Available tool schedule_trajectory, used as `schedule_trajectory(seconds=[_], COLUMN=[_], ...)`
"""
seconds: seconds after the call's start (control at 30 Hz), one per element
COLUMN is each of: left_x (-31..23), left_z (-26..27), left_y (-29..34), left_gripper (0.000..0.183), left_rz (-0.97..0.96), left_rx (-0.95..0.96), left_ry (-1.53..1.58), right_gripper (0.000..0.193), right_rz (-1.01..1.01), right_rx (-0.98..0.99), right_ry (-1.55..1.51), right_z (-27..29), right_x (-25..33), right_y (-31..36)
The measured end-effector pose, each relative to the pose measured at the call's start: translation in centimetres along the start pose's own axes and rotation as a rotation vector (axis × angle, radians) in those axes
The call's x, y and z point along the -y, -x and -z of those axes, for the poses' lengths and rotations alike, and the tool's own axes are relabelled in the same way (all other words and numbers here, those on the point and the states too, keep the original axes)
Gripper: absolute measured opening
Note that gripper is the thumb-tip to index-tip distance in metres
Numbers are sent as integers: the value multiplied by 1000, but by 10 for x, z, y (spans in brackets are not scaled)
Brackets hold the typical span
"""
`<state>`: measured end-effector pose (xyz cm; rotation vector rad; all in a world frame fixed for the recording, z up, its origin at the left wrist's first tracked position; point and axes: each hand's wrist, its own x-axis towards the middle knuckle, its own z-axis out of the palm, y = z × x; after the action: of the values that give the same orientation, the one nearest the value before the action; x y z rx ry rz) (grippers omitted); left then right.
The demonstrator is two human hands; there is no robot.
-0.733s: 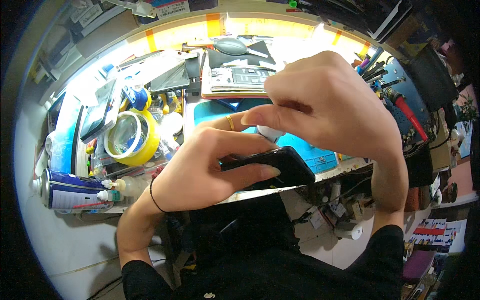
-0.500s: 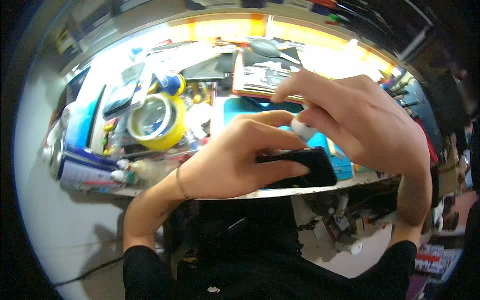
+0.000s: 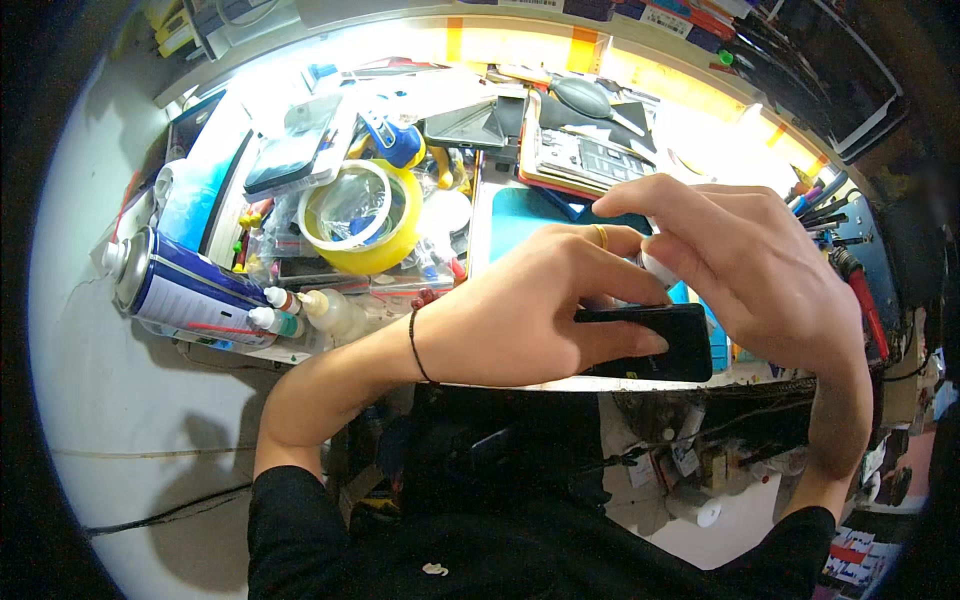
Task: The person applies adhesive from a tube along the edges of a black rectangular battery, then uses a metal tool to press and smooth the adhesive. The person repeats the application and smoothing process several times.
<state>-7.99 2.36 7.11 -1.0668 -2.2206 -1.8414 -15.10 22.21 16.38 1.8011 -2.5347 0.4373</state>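
Observation:
My left hand [image 3: 520, 315] is closed on a black phone [image 3: 685, 340] at the bench's front edge, thumb on the near face and fingers behind it. A yellow ring and a dark beaded bracelet are on this hand and wrist. Just beyond the phone, a small white rounded thing [image 3: 659, 268] shows between the two hands, mostly covered by fingers. Curled around it is my right hand [image 3: 755, 265], its index finger bent above the left fingers. A blue work mat [image 3: 515, 222] lies under and behind the hands.
Left on the bench are a spray can [image 3: 195, 290], small bottles [image 3: 330, 312], tape rolls [image 3: 372, 255] and a clear-cased phone [image 3: 290, 150]. An opened device [image 3: 585, 160] and a black air blower [image 3: 580, 97] lie behind; red-handled pliers [image 3: 868, 305] stand at right.
The view has shifted, so the bench appears farther right and higher. Against the bench, the phone and my right hand have come slightly nearer to me. Both grips look much the same.

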Motion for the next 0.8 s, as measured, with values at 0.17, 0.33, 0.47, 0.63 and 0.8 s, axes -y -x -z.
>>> schedule_trajectory(seconds=[0.17,0.33,0.47,0.63,0.8], left_x=[-2,-46,-67,-56,-6], left_z=[-1,10,8,-2,-3], left_y=[2,31,53,63,21], left_gripper=[26,19,27,28,29], left_rz=[12,164,361,528,496], left_rx=[-61,-314,-346,-488,-523], left_ry=[21,-152,123,204,515], right_gripper=[28,25,28,28,23], right_rz=[-152,-532,-698,-575,-514], right_rx=[-96,-425,-421,-529,-531], right_ry=[-38,-372,-848,-460,-313], right_z=[7,-25,-94,-110,-107], right_x=[6,-27,-32,-24,8], right_y=[6,38,41,44,129])
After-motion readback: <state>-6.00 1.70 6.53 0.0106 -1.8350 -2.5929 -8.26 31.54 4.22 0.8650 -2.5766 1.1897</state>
